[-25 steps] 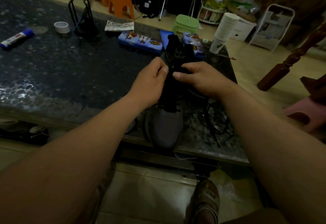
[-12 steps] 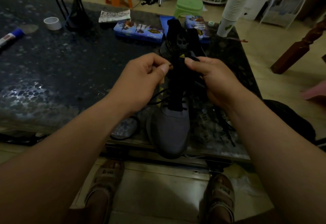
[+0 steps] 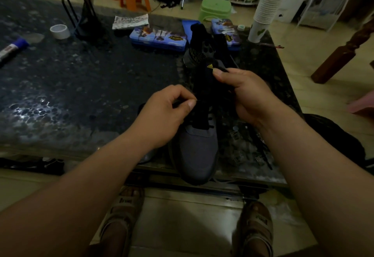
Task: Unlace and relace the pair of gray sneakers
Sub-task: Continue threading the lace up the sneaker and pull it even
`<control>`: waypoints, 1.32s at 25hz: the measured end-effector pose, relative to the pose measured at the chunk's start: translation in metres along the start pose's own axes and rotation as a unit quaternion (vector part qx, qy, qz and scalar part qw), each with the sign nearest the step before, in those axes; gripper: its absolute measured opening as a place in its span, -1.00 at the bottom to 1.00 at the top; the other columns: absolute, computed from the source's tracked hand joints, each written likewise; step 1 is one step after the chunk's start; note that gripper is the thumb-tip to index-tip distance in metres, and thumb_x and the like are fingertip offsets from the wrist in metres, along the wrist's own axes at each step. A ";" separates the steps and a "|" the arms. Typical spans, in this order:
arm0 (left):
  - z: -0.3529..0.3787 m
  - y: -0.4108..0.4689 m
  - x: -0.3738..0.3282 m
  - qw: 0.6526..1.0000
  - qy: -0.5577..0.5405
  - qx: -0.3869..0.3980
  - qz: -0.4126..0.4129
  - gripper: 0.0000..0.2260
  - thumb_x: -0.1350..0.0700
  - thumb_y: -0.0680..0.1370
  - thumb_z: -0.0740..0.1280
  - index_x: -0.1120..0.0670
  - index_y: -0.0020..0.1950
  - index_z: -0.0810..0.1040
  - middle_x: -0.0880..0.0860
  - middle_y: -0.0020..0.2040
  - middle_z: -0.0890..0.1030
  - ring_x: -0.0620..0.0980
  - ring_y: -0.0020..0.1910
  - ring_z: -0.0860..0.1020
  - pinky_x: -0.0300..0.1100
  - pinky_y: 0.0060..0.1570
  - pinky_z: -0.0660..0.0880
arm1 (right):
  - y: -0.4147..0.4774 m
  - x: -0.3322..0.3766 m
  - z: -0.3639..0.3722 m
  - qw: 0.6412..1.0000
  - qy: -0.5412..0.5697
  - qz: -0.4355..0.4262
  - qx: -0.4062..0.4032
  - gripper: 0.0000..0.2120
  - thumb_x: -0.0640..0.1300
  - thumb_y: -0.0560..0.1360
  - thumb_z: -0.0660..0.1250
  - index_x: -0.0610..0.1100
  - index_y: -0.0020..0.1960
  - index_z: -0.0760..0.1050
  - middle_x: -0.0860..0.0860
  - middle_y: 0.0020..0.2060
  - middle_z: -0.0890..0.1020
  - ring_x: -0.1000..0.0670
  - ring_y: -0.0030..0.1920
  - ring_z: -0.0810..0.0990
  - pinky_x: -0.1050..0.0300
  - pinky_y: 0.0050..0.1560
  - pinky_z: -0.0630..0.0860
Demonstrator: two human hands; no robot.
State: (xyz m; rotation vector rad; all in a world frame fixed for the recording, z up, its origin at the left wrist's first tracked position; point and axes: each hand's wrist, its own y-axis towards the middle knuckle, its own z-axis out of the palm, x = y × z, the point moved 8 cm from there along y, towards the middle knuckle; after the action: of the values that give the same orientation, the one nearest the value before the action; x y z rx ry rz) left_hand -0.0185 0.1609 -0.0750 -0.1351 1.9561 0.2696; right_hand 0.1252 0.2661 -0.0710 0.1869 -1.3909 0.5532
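While gray sneaker (image 3: 197,151) sits toe-forward | left hand (image 3: 168,115) pinches black lace (image 3: 210,119) | right hand (image 3: 249,95) grips tongue (image 3: 210,69)

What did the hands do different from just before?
The left hand slid away from the right hand, down the sneaker toward its toe, pinching the lace. The right hand stayed up top, gripping the tongue. The sneaker stayed on the table.
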 end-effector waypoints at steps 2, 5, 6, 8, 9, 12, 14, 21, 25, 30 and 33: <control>-0.001 -0.002 0.004 1.000 -0.008 0.001 -0.013 -0.92 0.20 0.64 0.37 0.08 -0.03 0.64 -0.13 -0.28 0.57 -0.16 -0.34 0.51 -0.29 -0.28 0.45 | 0.001 0.000 -0.001 1.000 0.004 0.000 0.000 -0.83 -0.23 0.62 0.34 -0.27 0.12 0.66 -0.16 0.01 0.75 -0.10 0.03 0.75 0.11 0.01 0.66; -0.005 -0.002 0.007 0.999 0.030 -0.011 -0.002 -0.91 0.16 0.63 0.40 0.01 -0.05 0.65 -0.15 -0.27 0.59 -0.19 -0.31 0.54 -0.26 -0.22 0.48 | 0.000 -0.001 -0.001 1.000 0.004 0.001 0.000 -0.80 -0.24 0.62 0.34 -0.30 0.18 0.64 -0.19 0.05 0.74 -0.11 0.05 0.74 0.10 0.05 0.67; -0.006 -0.002 0.007 0.999 0.045 -0.013 0.007 -0.91 0.14 0.62 0.40 -0.02 -0.06 0.65 -0.14 -0.25 0.58 -0.19 -0.29 0.54 -0.25 -0.18 0.47 | 0.000 -0.001 -0.001 1.000 0.004 0.002 0.000 -0.78 -0.24 0.62 0.33 -0.31 0.19 0.63 -0.21 0.07 0.73 -0.11 0.05 0.74 0.10 0.05 0.67; -0.006 -0.002 0.006 0.998 0.065 -0.013 0.022 -0.91 0.12 0.62 0.41 -0.05 -0.07 0.64 -0.14 -0.24 0.56 -0.19 -0.27 0.52 -0.25 -0.16 0.43 | -0.001 -0.001 0.001 1.000 0.000 0.002 0.003 -0.78 -0.24 0.62 0.33 -0.32 0.20 0.63 -0.21 0.06 0.73 -0.11 0.05 0.74 0.11 0.03 0.67; -0.005 -0.002 0.005 0.997 0.072 -0.013 0.026 -0.91 0.11 0.62 0.41 -0.05 -0.07 0.63 -0.14 -0.24 0.56 -0.18 -0.27 0.51 -0.25 -0.17 0.42 | -0.001 -0.001 0.001 1.000 -0.003 0.002 0.004 -0.78 -0.23 0.63 0.33 -0.32 0.20 0.63 -0.20 0.05 0.74 -0.11 0.04 0.74 0.12 0.02 0.67; -0.002 -0.002 -0.002 0.996 0.075 -0.013 0.036 -0.91 0.12 0.62 0.41 -0.03 -0.08 0.63 -0.15 -0.25 0.55 -0.20 -0.28 0.51 -0.26 -0.19 0.42 | -0.001 0.001 0.001 1.000 -0.008 0.002 0.003 -0.77 -0.23 0.63 0.33 -0.33 0.20 0.62 -0.20 0.03 0.74 -0.11 0.02 0.74 0.11 0.02 0.67; 0.002 0.000 0.000 0.999 0.035 0.002 0.012 -0.90 0.14 0.62 0.41 -0.01 -0.07 0.65 -0.10 -0.25 0.57 -0.18 -0.29 0.52 -0.17 -0.20 0.50 | -0.002 0.000 0.001 1.000 -0.015 0.003 0.004 -0.75 -0.22 0.63 0.33 -0.34 0.22 0.61 -0.23 0.06 0.73 -0.14 0.05 0.74 0.07 0.07 0.68; 0.004 0.002 0.006 0.999 -0.014 0.008 -0.039 -0.96 0.15 0.63 0.39 0.06 -0.01 0.59 0.03 -0.30 0.59 -0.08 -0.33 0.56 -0.15 -0.24 0.53 | 0.001 -0.002 0.002 0.999 -0.033 -0.001 -0.007 -0.78 -0.20 0.63 0.35 -0.32 0.17 0.63 -0.21 0.01 0.74 -0.16 0.04 0.74 -0.04 0.16 0.66; 0.004 0.003 0.008 0.997 0.003 0.037 -0.060 -0.92 0.10 0.64 0.39 0.05 -0.04 0.60 0.05 -0.31 0.63 -0.12 -0.36 0.54 -0.16 -0.28 0.52 | -0.001 -0.002 0.004 1.000 -0.029 -0.006 -0.002 -0.82 -0.20 0.63 0.34 -0.29 0.12 0.65 -0.18 -0.05 0.75 -0.12 -0.01 0.74 0.02 0.09 0.68; -0.032 0.013 0.014 0.990 -0.089 -0.062 -0.093 -0.84 0.14 0.69 0.30 0.03 -0.09 0.53 -0.06 -0.39 0.57 -0.17 -0.49 0.39 -0.34 -0.47 0.32 | 0.001 -0.003 0.003 1.000 -0.026 -0.008 -0.001 -0.81 -0.20 0.63 0.35 -0.28 0.14 0.65 -0.17 0.02 0.75 -0.11 0.06 0.74 0.04 0.14 0.66; -0.054 0.017 0.014 0.979 -0.142 -0.124 -0.083 -0.85 0.12 0.70 0.29 0.03 -0.07 0.51 -0.02 -0.37 0.52 -0.14 -0.49 0.33 -0.32 -0.48 0.27 | 0.003 -0.004 0.002 1.000 -0.025 -0.005 0.001 -0.81 -0.19 0.63 0.35 -0.27 0.15 0.65 -0.19 0.06 0.74 -0.13 0.11 0.73 0.00 0.21 0.63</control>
State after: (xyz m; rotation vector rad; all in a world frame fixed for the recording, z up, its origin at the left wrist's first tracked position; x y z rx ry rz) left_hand -0.0760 0.1647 -0.0651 -0.3989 1.6117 0.3994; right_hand 0.1214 0.2664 -0.0752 0.2099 -1.4384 0.5445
